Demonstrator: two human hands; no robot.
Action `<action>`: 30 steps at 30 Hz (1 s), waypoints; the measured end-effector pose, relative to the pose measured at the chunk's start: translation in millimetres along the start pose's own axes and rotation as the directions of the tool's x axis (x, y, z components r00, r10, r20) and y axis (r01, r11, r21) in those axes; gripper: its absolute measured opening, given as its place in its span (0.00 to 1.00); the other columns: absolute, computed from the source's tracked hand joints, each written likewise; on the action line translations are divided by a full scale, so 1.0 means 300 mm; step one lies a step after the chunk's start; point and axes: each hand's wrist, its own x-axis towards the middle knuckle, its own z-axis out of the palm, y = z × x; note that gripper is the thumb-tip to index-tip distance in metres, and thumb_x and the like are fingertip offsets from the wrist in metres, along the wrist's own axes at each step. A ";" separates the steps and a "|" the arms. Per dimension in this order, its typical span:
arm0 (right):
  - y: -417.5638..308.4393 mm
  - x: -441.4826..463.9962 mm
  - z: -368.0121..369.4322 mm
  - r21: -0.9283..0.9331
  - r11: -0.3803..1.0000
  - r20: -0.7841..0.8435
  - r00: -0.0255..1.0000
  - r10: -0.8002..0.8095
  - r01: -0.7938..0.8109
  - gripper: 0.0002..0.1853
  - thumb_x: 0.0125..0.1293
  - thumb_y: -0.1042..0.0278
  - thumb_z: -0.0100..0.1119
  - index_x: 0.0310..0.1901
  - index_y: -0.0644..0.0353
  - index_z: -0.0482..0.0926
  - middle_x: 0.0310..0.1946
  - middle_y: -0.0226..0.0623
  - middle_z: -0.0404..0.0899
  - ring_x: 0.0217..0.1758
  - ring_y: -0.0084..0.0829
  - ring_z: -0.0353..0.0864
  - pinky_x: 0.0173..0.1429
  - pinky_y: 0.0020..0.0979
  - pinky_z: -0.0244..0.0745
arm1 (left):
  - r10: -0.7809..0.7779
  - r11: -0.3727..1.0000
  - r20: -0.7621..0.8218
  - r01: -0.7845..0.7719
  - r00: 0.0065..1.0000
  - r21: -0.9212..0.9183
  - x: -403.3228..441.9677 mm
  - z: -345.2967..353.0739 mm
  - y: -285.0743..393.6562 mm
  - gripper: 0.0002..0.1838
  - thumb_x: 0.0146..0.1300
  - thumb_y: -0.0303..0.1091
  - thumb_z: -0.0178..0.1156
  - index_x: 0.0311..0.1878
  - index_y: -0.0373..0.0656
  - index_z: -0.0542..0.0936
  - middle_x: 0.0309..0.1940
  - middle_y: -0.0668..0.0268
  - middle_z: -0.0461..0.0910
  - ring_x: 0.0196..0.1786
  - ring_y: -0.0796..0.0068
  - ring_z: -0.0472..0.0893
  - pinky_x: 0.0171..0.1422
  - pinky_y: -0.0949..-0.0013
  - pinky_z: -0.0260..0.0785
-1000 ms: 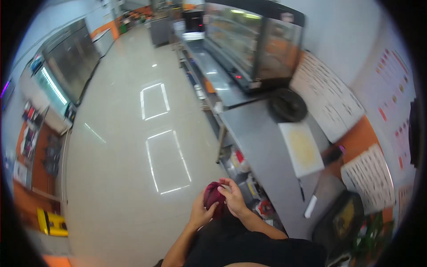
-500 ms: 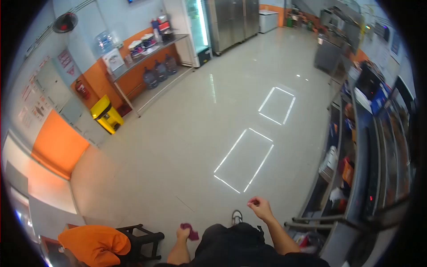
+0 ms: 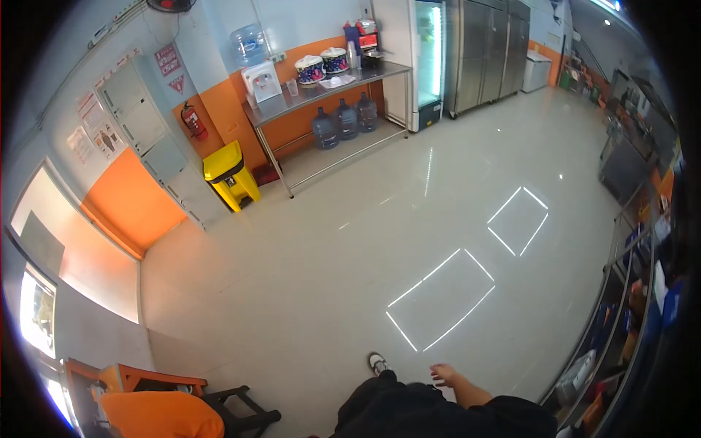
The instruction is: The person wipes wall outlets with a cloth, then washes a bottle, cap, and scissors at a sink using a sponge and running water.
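Note:
My right hand (image 3: pixel 442 374) hangs low in front of my dark clothing, over the bare floor, with its fingers loosely bent and slightly apart. I see nothing held in it. My left hand is out of sight below the bottom edge, so whatever it holds is hidden. One shoe (image 3: pixel 377 363) shows on the tiled floor (image 3: pixel 307 292) ahead of me. To the lower left, an orange cloth cover (image 3: pixel 157 416) lies beside a black stool (image 3: pixel 244 409).
A steel table (image 3: pixel 321 91) carries a water dispenser (image 3: pixel 261 82) and patterned pots; large water bottles (image 3: pixel 347 120) stand beneath. A yellow bin (image 3: pixel 232 175) is beside grey lockers (image 3: pixel 157 150). Steel fridges (image 3: pixel 485 58) line the back. A loaded rack (image 3: pixel 621 306) runs along the right.
The view has swung left and shifted, so the table and bin sit further right. My left hand, which held a maroon cloth, has dropped out of view. My right hand is lower.

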 end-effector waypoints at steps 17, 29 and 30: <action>-1.560 1.164 0.091 -0.830 0.334 0.289 0.857 -0.428 0.446 0.23 0.61 0.45 0.59 0.45 0.56 0.86 0.46 0.48 0.85 0.49 0.46 0.85 0.56 0.44 0.78 | 0.555 0.717 0.025 -0.493 0.832 0.492 0.922 1.314 2.101 0.23 0.51 0.31 0.67 0.53 0.39 0.79 0.45 0.56 0.83 0.50 0.57 0.83 0.55 0.56 0.76; -3.042 1.223 0.506 -0.449 0.773 -0.134 0.821 -0.554 0.449 0.21 0.64 0.49 0.59 0.35 0.63 0.84 0.30 0.46 0.85 0.35 0.41 0.86 0.40 0.41 0.80 | 0.351 0.727 0.111 -0.196 0.930 -0.658 1.568 1.559 3.229 0.14 0.60 0.24 0.56 0.50 0.41 0.76 0.40 0.59 0.81 0.45 0.60 0.84 0.47 0.52 0.82; -3.078 1.278 0.511 -0.333 0.849 -0.155 0.864 -0.478 0.410 0.19 0.64 0.51 0.60 0.34 0.63 0.83 0.29 0.44 0.85 0.32 0.38 0.86 0.37 0.40 0.80 | 0.418 0.708 0.058 -0.285 0.906 -0.646 1.643 1.629 3.413 0.13 0.61 0.25 0.58 0.50 0.41 0.77 0.41 0.60 0.81 0.45 0.62 0.84 0.49 0.54 0.81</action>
